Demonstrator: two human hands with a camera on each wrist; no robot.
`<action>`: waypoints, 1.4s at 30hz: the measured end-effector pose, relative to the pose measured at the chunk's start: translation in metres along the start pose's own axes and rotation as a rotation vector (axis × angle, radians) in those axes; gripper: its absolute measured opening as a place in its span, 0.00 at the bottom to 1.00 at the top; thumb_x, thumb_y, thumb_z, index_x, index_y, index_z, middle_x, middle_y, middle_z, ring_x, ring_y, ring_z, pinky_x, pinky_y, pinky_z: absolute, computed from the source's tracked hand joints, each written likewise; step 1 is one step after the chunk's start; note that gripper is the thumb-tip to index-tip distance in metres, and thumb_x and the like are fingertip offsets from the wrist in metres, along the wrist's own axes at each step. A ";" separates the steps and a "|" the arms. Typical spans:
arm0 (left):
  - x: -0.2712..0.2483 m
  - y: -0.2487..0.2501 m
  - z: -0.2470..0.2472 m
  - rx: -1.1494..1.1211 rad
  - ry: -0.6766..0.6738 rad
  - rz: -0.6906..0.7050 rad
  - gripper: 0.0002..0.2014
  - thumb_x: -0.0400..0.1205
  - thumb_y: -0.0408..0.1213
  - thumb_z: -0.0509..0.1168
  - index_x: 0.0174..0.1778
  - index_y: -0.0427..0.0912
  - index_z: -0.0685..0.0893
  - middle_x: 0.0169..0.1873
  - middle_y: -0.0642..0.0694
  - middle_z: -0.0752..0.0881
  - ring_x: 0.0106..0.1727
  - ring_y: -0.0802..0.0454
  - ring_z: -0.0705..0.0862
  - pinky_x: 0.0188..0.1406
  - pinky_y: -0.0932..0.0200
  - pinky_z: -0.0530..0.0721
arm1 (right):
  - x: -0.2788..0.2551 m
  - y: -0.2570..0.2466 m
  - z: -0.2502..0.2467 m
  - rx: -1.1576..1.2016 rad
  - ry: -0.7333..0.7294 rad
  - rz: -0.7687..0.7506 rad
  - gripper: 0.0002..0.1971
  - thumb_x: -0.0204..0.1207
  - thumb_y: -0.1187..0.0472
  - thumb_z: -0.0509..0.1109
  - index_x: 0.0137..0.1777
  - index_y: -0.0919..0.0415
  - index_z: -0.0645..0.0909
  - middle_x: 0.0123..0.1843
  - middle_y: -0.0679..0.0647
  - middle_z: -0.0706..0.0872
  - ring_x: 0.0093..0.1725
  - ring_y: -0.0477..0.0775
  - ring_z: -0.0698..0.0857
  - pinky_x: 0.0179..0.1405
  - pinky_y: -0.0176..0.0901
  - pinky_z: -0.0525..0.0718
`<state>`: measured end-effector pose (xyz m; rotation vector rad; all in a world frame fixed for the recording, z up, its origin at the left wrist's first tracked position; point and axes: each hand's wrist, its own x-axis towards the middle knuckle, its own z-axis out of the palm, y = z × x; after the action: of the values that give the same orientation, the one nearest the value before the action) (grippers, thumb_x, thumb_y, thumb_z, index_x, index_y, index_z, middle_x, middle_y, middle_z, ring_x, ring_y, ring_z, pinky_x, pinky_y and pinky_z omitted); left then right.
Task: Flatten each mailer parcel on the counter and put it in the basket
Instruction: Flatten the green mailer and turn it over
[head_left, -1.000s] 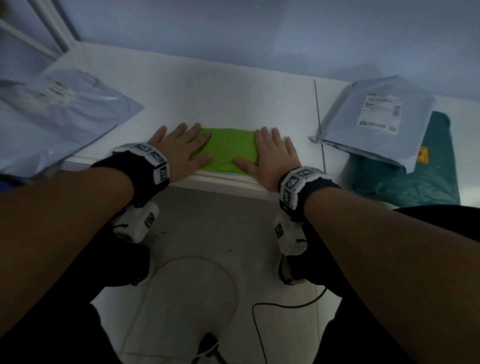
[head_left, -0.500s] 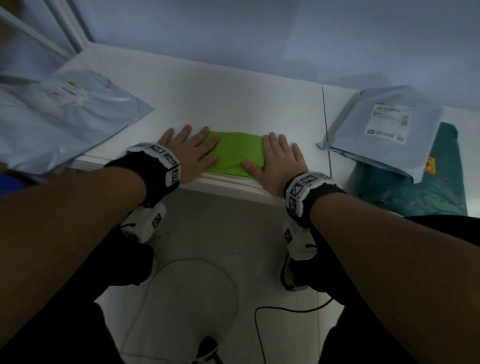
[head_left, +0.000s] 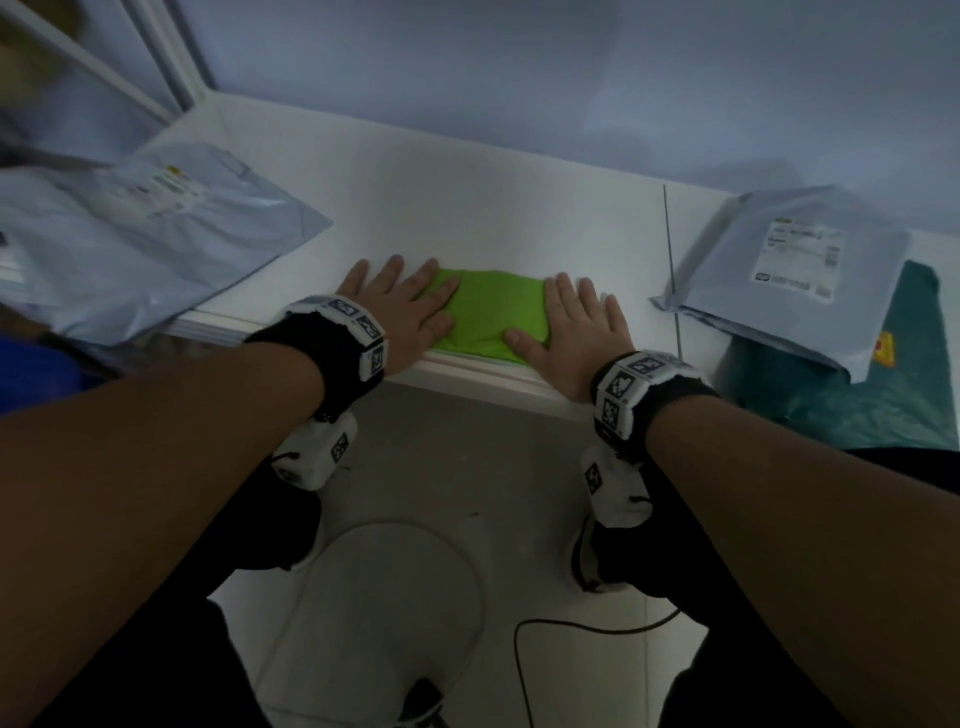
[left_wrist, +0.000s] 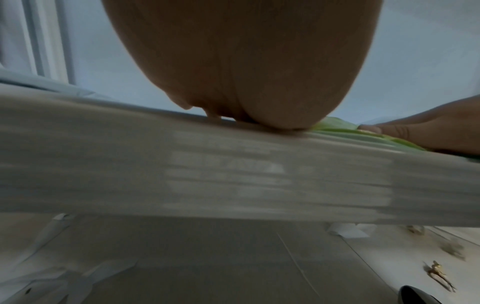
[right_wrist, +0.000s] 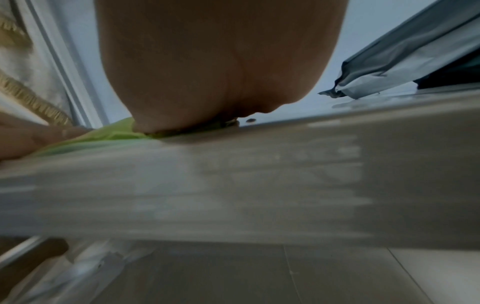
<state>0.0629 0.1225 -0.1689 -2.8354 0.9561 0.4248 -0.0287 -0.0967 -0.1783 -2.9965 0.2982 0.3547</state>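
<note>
A bright green mailer parcel (head_left: 493, 314) lies at the front edge of the white counter (head_left: 467, 208). My left hand (head_left: 402, 306) lies flat with straight fingers on its left end. My right hand (head_left: 574, 325) presses flat on its right end. In the left wrist view the palm of my left hand (left_wrist: 246, 67) sits on the counter edge, with the green parcel (left_wrist: 335, 126) showing beside it. In the right wrist view the heel of my right hand (right_wrist: 207, 67) rests on the green parcel (right_wrist: 114, 131). No basket is in view.
A large grey mailer (head_left: 140, 244) lies on the counter's left end, overhanging the edge. At the right a grey labelled mailer (head_left: 795, 275) lies on top of a dark teal one (head_left: 872, 384). Cables (head_left: 571, 629) trail over the tiled floor below.
Both hands have stayed flat on the green parcel, pressing its two ends. Only the head view has shifted slightly.
</note>
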 end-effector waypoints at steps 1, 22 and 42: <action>0.000 -0.001 -0.001 0.001 -0.002 0.003 0.29 0.84 0.63 0.33 0.82 0.65 0.37 0.84 0.60 0.38 0.85 0.45 0.44 0.81 0.38 0.43 | 0.000 0.000 -0.002 0.001 -0.009 -0.005 0.47 0.78 0.26 0.43 0.87 0.57 0.40 0.89 0.52 0.41 0.87 0.56 0.41 0.85 0.59 0.39; 0.006 0.000 -0.014 -0.041 -0.037 -0.004 0.45 0.73 0.79 0.46 0.83 0.63 0.44 0.85 0.59 0.45 0.85 0.42 0.44 0.80 0.35 0.39 | 0.008 0.001 -0.014 -0.055 -0.027 -0.047 0.54 0.72 0.21 0.49 0.87 0.60 0.45 0.89 0.55 0.48 0.87 0.58 0.46 0.85 0.62 0.44; -0.015 0.016 -0.036 0.130 0.040 0.004 0.50 0.65 0.80 0.56 0.77 0.50 0.61 0.71 0.43 0.71 0.72 0.41 0.68 0.78 0.38 0.50 | 0.009 -0.005 -0.072 0.626 -0.250 0.329 0.11 0.82 0.52 0.68 0.52 0.62 0.82 0.56 0.58 0.76 0.33 0.47 0.71 0.32 0.36 0.70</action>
<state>0.0497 0.1113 -0.1308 -2.7348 0.9598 0.2964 -0.0030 -0.1027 -0.1109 -2.2615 0.7237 0.5396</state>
